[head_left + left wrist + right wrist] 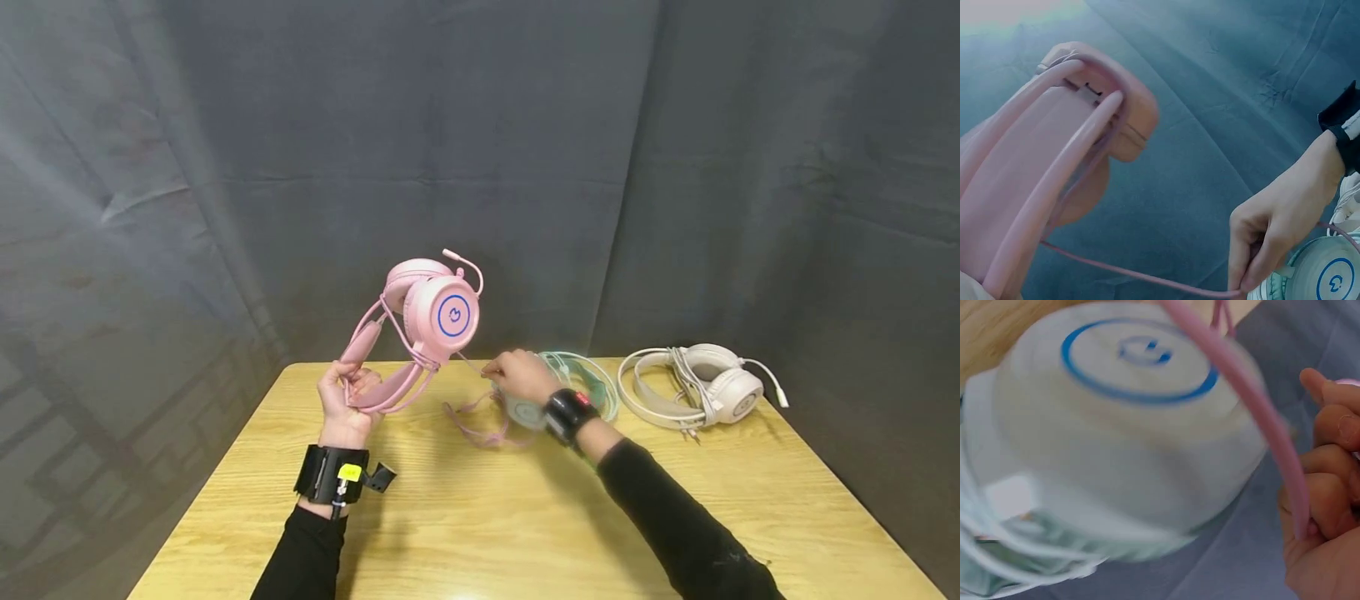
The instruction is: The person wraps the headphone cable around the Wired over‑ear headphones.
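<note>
- Headband of the pink headset (420, 329) sits in the left hand (347, 404), whose fingers curl round it and hold the set up off the counter (480, 517), ear cups uppermost; that lifting part looks done.
- Pink cable (480, 425) runs from the headset down to the right hand (517, 377), which pinches it between thumb and fingertips just above the counter; the rest trails in a loose, untidy loop on the wood.
- Judging by that loop, gathering or winding the cable has barely begun, and most of it is left to handle.
- Mint headset (577, 387) lies just behind the right hand, its own lead bundled over it.
- White headset (701, 387) rests at the far right with its cord wrapped round it, apparently finished.
</note>
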Motion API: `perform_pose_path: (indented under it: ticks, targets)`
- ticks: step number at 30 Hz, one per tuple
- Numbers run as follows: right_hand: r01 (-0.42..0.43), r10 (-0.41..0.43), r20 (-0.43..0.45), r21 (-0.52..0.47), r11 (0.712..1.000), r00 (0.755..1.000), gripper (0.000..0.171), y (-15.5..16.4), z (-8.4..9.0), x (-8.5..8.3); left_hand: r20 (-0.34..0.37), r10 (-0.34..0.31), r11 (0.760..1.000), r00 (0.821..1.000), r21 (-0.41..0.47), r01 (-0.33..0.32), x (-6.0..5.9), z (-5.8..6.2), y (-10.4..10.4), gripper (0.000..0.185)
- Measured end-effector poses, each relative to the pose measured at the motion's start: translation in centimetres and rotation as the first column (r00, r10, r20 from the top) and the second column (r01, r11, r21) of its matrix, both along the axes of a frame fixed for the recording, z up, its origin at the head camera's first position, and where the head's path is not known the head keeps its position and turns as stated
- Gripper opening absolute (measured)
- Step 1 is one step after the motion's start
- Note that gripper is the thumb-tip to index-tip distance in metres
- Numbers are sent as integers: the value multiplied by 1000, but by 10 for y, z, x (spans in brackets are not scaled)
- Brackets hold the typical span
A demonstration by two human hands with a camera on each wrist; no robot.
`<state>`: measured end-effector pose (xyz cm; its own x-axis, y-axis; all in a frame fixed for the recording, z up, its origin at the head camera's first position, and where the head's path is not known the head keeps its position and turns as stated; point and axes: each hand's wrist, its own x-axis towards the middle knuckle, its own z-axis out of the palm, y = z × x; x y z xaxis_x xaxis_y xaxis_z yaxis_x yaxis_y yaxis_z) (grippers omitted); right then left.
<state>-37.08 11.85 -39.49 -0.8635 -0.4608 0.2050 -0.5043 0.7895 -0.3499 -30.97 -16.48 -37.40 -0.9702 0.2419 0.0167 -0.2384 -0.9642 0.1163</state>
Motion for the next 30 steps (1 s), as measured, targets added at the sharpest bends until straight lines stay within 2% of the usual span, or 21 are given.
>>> perform_pose_path:
  ticks: [5,8,11,14,18,21,23,26,30]
  targets:
    - [-66,71,-55,89,994,996,19,-23,-4,15,8,-10,999,1000,48,10,1,0,0,16]
    - [-161,169,-105,79,984,980,17,-33,-8,25,12,-16,998,1000,56,16,2,1,2,16]
    - [-205,218,-150,97,974,964,17,-42,-10,33,4,-28,998,1000,53,28,5,2,4,17]
    - [-160,183,-134,168,973,974,22,-49,-11,39,-7,-38,998,999,43,38,7,3,6,18]
    - [-75,93,-61,249,965,994,26,-55,-15,43,-7,-50,998,999,30,50,9,5,8,18]
    - [-58,65,-26,218,974,998,26,-53,-20,42,-5,-49,999,999,14,49,9,4,8,16]
    - [-81,86,-22,168,982,996,24,-49,-23,39,-4,-32,999,999,4,32,8,3,8,16]
    - [-133,141,-60,109,985,988,20,-42,-24,36,-14,0,1000,1000,-5,-1,6,1,6,18]
    - [-174,186,-125,105,979,975,18,-34,-22,33,-53,58,996,997,-61,-62,2,-1,3,26]
